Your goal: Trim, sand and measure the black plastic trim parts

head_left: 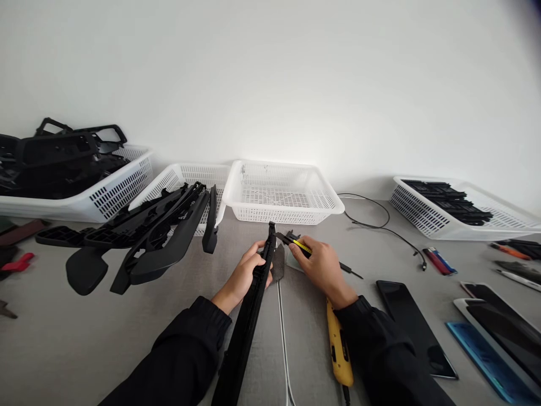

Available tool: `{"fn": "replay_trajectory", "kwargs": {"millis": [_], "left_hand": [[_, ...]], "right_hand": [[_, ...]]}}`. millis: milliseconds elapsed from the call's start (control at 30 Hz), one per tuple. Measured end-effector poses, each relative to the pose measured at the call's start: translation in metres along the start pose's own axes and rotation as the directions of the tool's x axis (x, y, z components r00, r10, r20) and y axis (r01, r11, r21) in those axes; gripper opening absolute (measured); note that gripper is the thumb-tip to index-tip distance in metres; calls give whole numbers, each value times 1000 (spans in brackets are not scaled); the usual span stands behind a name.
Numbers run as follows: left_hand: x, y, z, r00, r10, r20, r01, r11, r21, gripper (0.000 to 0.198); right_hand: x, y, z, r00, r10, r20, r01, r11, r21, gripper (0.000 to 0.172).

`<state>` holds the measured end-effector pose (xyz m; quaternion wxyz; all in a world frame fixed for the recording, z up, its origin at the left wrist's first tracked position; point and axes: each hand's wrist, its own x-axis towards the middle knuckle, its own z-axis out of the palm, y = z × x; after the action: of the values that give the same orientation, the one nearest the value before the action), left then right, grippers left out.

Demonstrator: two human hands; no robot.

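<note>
My left hand (245, 277) is closed around a long black plastic trim piece (249, 316), which slants from the bottom edge up toward the middle of the table. In my right hand (321, 268) is a yellow and black utility knife (302, 247), its blade end at the upper tip of the trim piece. Whether the blade touches the plastic I cannot tell. A dark flat object (278, 262) with a white cable (282, 338) lies just behind the trim piece. Beneath my right wrist rests a yellow tool (338, 349) with a black cord.
A white basket (283, 214) stands ahead. Black trim parts (169, 225) overhang another basket to its left; a fuller basket (122, 186) sits far left. At right are a basket (439, 225) of black pieces, a black cable (380, 226) and several phones, one black phone (416, 327) nearest.
</note>
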<state>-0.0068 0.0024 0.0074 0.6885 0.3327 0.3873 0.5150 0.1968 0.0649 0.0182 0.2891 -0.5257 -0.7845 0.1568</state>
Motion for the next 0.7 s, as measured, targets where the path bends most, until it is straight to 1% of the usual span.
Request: {"fn": "replay_trajectory", "kwargs": {"millis": [67, 233, 333, 533, 700], "left_hand": [[0, 0, 0, 1000, 0, 1, 0, 1000, 6, 55], [0, 0, 0, 1000, 4, 3, -4, 999, 32, 55], [0, 0, 0, 1000, 3, 1, -3, 999, 42, 56], [-1, 3, 2, 1000, -15, 7, 15, 1000, 23, 57], [1, -1, -1, 1000, -3, 3, 3, 1000, 28, 57]], "right_hand": [[0, -1, -1, 1000, -2, 10, 2, 1000, 7, 34], [0, -3, -1, 1000, -7, -17, 7, 1000, 24, 33], [-1, -3, 0, 1000, -17, -9, 17, 1000, 17, 33], [-1, -3, 2, 1000, 8, -30, -9, 1000, -14, 35], [-1, -2, 2, 999, 2, -37, -2, 1000, -1, 34]]}}
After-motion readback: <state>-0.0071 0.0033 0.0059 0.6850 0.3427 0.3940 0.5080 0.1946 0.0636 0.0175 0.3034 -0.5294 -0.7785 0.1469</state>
